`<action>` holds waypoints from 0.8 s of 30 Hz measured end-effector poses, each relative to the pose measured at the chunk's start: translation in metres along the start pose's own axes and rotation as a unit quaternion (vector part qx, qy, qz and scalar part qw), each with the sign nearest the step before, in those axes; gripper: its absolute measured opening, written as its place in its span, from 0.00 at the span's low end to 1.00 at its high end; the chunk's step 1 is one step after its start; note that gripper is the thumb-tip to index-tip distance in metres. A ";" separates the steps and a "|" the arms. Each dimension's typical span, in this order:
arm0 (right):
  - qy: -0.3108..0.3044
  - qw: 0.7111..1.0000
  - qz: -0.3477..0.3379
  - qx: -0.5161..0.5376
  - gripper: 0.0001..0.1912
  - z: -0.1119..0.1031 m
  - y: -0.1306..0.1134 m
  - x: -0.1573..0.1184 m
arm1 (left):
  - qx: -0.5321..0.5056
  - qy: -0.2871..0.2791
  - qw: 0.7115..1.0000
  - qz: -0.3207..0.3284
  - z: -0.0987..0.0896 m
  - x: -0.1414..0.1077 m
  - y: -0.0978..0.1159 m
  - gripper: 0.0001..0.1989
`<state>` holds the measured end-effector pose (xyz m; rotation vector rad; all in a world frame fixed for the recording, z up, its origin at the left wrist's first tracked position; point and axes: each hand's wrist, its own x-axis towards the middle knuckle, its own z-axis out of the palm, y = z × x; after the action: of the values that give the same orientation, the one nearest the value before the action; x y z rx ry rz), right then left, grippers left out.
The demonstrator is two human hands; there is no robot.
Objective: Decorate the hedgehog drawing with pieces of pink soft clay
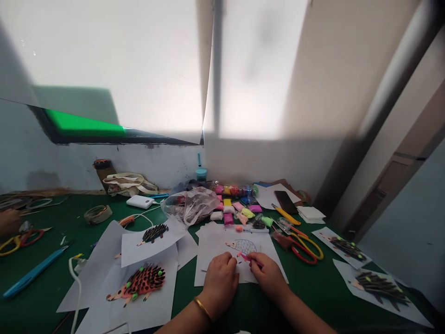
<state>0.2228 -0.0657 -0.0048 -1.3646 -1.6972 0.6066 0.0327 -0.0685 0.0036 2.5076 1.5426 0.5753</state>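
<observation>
My right hand (267,274) pinches a thin pink modelling tool (245,257), its tip at a small bit of salmon-coloured clay (239,254) on the white paper (205,273). Beside it on the left, my left hand (221,279) rests on the paper with its fingers curled in; whether anything is inside them is hidden. Above both hands, the paper carries a hedgehog drawing (245,246) in blue outline with a salmon-coloured face. A salmon lump of clay (239,228) and a white pen-like stick (255,230) lie at the sheet's upper edge.
Small bags of coloured clay (227,219) and a crumpled plastic bag (194,204) lie behind the paper. Scissors (306,248), a yellow cutter (288,215) and a phone (285,202) are rightward. Finished hedgehog pictures (139,285) lie leftward. Another person's hand (9,222) is far left, near scissors (21,241).
</observation>
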 end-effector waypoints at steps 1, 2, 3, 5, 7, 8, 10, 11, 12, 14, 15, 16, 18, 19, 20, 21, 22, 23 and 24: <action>-0.002 1.000 -0.002 -0.003 0.15 0.000 0.000 0.000 | 0.003 -0.001 1.000 0.000 0.000 0.000 0.001 0.11; -0.004 1.000 -0.004 -0.006 0.15 -0.001 0.001 -0.001 | 0.007 -0.003 1.000 -0.001 0.000 -0.001 0.001 0.10; -0.006 1.000 -0.004 -0.008 0.16 -0.001 0.002 -0.001 | 0.013 -0.005 1.000 -0.003 0.000 -0.001 0.002 0.10; -0.011 1.000 0.001 -0.011 0.16 -0.002 0.004 -0.002 | 0.023 -0.007 1.000 0.000 -0.001 -0.004 0.005 0.08; -0.017 1.000 0.011 -0.010 0.16 -0.003 0.007 -0.004 | 0.031 -0.006 0.999 0.002 -0.001 -0.008 0.007 0.08; -0.021 1.000 0.018 -0.008 0.16 -0.004 0.008 -0.005 | 0.034 -0.005 0.999 0.003 -0.001 -0.010 0.007 0.07; -0.028 0.999 0.031 -0.003 0.17 -0.005 0.010 -0.008 | 0.037 -0.003 0.999 0.007 -0.001 -0.015 0.009 0.07; -0.029 0.999 0.034 0.001 0.17 -0.006 0.011 -0.010 | 0.037 -0.003 0.999 0.011 -0.002 -0.017 0.009 0.07; -0.029 0.999 0.036 0.006 0.17 -0.007 0.011 -0.011 | 0.037 -0.003 0.999 0.016 -0.002 -0.019 0.009 0.07; -0.026 0.999 0.036 0.020 0.17 -0.008 0.012 -0.015 | 0.034 -0.003 0.999 0.026 -0.004 -0.023 0.009 0.08; -0.024 0.999 0.036 0.032 0.17 -0.008 0.012 -0.016 | 0.033 -0.002 0.999 0.029 -0.005 -0.024 0.010 0.08; -0.024 0.998 0.037 0.047 0.17 -0.008 0.012 -0.017 | 0.031 -0.002 0.999 0.033 -0.006 -0.025 0.010 0.08; -0.027 0.995 0.041 0.081 0.18 -0.007 0.013 -0.018 | 0.031 0.000 0.999 0.039 -0.007 -0.027 0.011 0.07; -0.031 0.994 0.043 0.096 0.18 -0.007 0.014 -0.019 | 0.032 0.001 0.999 0.043 -0.008 -0.027 0.011 0.07; -0.034 0.993 0.046 0.106 0.18 -0.006 0.014 -0.019 | 0.034 0.003 0.998 0.048 -0.008 -0.028 0.012 0.07; -0.037 0.992 0.048 0.112 0.18 -0.005 0.015 -0.019 | 0.038 0.004 0.998 0.052 -0.008 -0.028 0.012 0.07; -0.037 0.992 0.049 0.112 0.17 -0.005 0.016 -0.019 | 0.041 0.006 0.998 0.056 -0.008 -0.028 0.012 0.08; -0.037 0.992 0.050 0.110 0.17 -0.004 0.017 -0.019 | 0.046 0.008 0.997 0.060 -0.007 -0.029 0.012 0.10; -0.038 0.992 0.049 0.107 0.17 -0.004 0.017 -0.019 | 0.051 0.008 0.997 0.063 -0.007 -0.029 0.012 0.11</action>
<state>0.2361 -0.0792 -0.0221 -1.2898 -1.5790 0.8810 0.0286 -0.0998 0.0065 2.6981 1.4633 0.5483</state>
